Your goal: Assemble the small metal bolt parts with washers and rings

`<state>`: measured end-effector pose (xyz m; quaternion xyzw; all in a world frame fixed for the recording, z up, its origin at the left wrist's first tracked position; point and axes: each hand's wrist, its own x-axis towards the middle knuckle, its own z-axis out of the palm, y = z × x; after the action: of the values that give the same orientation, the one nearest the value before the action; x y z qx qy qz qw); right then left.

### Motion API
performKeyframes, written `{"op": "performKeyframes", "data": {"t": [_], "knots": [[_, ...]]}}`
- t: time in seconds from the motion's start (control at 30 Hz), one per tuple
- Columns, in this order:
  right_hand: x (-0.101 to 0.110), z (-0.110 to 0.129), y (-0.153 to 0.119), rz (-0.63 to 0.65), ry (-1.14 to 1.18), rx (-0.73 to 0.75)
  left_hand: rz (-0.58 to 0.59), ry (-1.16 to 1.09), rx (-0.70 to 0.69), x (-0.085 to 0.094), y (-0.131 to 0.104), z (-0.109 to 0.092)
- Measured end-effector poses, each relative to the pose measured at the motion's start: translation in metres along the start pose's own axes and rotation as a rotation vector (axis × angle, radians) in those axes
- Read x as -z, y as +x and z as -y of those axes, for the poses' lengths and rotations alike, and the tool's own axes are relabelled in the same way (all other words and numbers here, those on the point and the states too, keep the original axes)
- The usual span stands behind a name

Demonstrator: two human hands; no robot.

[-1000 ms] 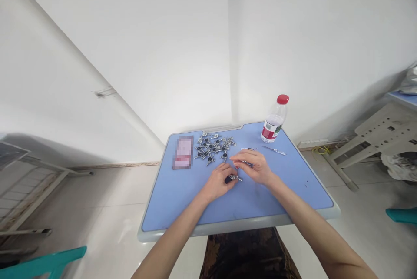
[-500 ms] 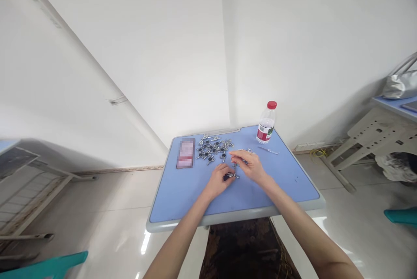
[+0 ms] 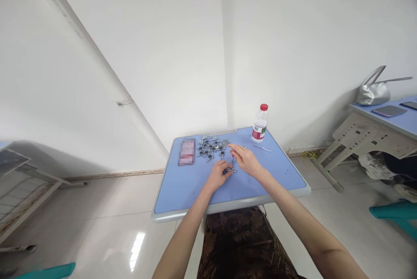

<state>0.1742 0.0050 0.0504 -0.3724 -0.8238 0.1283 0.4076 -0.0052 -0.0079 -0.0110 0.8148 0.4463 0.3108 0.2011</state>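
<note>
My left hand (image 3: 217, 175) rests on the blue tabletop, its fingers closed on a small metal fitting (image 3: 231, 170). Just above it, my right hand (image 3: 246, 162) pinches a thin upright metal shaft (image 3: 233, 164), which looks like a small screwdriver. The lower end of that shaft meets the fitting; the fingers cover its top. Beyond my hands lies a loose pile of similar metal fittings (image 3: 206, 153), several with round black parts. A few more pieces are partly hidden behind my right hand.
A phone (image 3: 186, 152) with a blurred screen lies on the left of the desk (image 3: 182, 192). At the back right stands a bottle (image 3: 259, 124) with a red cap, near a slim clear tool (image 3: 262, 148). Another desk (image 3: 400, 116) with a silver bag (image 3: 373, 94) is on the right.
The view has shifted, bringing more of the right-hand desk into sight. Both hands keep their hold on the fitting and the shaft, with only slight movement.
</note>
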Motion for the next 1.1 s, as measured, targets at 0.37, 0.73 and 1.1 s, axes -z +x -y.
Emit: {"op": "performKeyframes", "data": {"t": [0.37, 0.73, 1.1], "knots": [[-0.007, 0.018, 0.002, -0.046, -0.101, -0.083, 0.004, 0.112, -0.043, -0.001, -0.003, 0.001], [-0.006, 0.018, 0.006, -0.017, -0.263, -0.185, 0.017, 0.134, -0.041, 0.001, -0.001, -0.004], [0.019, 0.022, 0.015, 0.148, -0.241, -0.043, -0.029, 0.082, 0.012, -0.003, 0.000, -0.003]]}}
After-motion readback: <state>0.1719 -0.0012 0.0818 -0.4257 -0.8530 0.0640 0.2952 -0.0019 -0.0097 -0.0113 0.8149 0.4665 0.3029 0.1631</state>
